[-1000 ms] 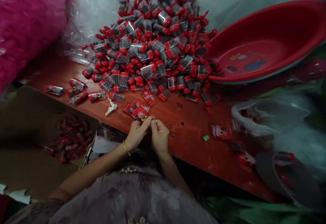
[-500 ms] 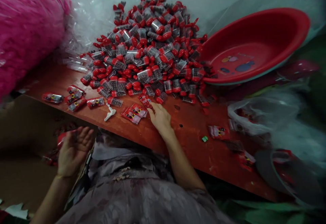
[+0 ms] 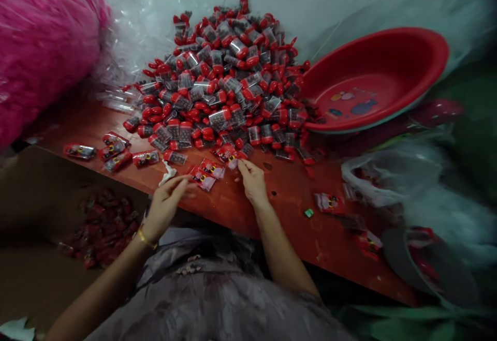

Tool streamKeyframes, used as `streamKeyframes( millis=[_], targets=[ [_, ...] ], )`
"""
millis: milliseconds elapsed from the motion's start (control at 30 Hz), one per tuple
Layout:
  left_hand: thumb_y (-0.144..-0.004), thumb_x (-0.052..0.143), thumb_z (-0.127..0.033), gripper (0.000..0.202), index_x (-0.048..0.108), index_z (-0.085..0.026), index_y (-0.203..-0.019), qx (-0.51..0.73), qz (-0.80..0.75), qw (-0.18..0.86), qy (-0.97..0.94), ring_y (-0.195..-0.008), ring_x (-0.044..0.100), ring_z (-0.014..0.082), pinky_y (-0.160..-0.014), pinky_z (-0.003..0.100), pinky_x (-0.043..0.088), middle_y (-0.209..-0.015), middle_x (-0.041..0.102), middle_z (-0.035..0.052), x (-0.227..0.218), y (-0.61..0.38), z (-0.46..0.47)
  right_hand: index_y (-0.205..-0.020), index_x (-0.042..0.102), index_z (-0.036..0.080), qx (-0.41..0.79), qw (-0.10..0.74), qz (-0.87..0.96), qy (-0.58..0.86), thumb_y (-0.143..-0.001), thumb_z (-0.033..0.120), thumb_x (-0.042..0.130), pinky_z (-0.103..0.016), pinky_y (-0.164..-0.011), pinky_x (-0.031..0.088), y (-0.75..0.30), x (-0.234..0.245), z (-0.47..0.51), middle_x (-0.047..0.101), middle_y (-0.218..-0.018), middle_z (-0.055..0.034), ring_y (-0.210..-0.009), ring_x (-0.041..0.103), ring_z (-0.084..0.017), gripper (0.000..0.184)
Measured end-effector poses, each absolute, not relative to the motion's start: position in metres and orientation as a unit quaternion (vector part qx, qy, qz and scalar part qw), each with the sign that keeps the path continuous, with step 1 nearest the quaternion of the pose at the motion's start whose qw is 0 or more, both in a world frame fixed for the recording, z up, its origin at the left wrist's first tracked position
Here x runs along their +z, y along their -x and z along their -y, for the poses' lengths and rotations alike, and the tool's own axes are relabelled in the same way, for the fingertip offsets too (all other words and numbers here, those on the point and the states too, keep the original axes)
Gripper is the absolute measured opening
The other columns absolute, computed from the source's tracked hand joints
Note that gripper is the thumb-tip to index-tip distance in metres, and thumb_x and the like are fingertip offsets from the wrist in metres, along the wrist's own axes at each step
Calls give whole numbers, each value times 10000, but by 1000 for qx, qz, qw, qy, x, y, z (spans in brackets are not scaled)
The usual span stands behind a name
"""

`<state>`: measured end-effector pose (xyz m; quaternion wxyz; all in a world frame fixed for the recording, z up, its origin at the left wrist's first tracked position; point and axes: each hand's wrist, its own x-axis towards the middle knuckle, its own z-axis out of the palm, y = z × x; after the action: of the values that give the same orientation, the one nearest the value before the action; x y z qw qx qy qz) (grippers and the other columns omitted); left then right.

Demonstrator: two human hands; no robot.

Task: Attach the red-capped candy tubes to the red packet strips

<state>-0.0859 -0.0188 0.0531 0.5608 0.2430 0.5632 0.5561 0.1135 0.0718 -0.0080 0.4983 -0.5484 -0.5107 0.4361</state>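
Your right hand [image 3: 253, 181] is pinching a red packet [image 3: 227, 153]; your left hand [image 3: 163, 205] is hovering by other packets [image 3: 203, 178], its blurred fingers loosely parted.

The head camera looks forward and down across the table [image 3: 289, 227], close above.

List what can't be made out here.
In the head view:
Left hand: fingertips blurred; whether they touch the red packets beside them is unclear.
Packet at the right hand: lettering too small.
Pink bag: left part cut off by the left edge.
Pile of red-capped tubes: inner tubes hidden by outer ones.
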Motion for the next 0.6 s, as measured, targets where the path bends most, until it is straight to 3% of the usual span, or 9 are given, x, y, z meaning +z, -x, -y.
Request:
streamKeyframes(
  millis=[100, 200, 300, 433, 600],
  targets=[
    [-674, 738, -270, 299, 687, -135, -936, 517, -537, 615, -258, -595, 638, 140, -589, 244, 495, -813, 718, 66, 52, 54, -9, -771, 650, 186, 588, 513, 383, 494, -627, 535, 688, -192, -371, 421, -109, 8, -55, 593, -648, 34, -520, 488, -94, 379],
    [-572, 792, -325, 379, 689, -129, -880, 517, -508, 638, -260, -562, 609, 117, -514, 207, 456, -757, 703, 41, 46, 30, -28, -716, 630, 187, 634, 510, 349, 465, -598, 509, 727, -169, -349, 416, -103, 17, -38, 574, -634, 40, -497, 475, -77, 356],
    [-533, 800, -391, 410, 698, -150, -848, 549, -490, 627, -254, -607, 605, 115, -552, 202, 462, -754, 697, 30, 41, 19, -31, -702, 620, 185, 610, 528, 351, 475, -629, 518, 704, -169, -368, 433, -96, 16, -29, 571, -622, 39, -486, 476, -72, 352],
    [-668, 616, -619, 518, 695, -176, -923, 572, -467, 644, -201, -766, 635, 158, -678, 252, 484, -868, 705, 66, 35, 16, -22, -716, 608, 181, 509, 576, 351, 536, -720, 515, 622, -169, -404, 428, -90, 6, -27, 543, -565, 53, -462, 468, -69, 335],
    [-585, 771, -416, 322, 702, -142, -741, 581, -503, 576, -278, -679, 587, 134, -673, 239, 451, -720, 687, 27, 30, 13, -21, -763, 631, 182, 488, 578, 405, 514, -796, 460, 561, -214, -599, 478, -82, -2, -26, 616, -683, 22, -618, 549, -99, 288]
  ],
)
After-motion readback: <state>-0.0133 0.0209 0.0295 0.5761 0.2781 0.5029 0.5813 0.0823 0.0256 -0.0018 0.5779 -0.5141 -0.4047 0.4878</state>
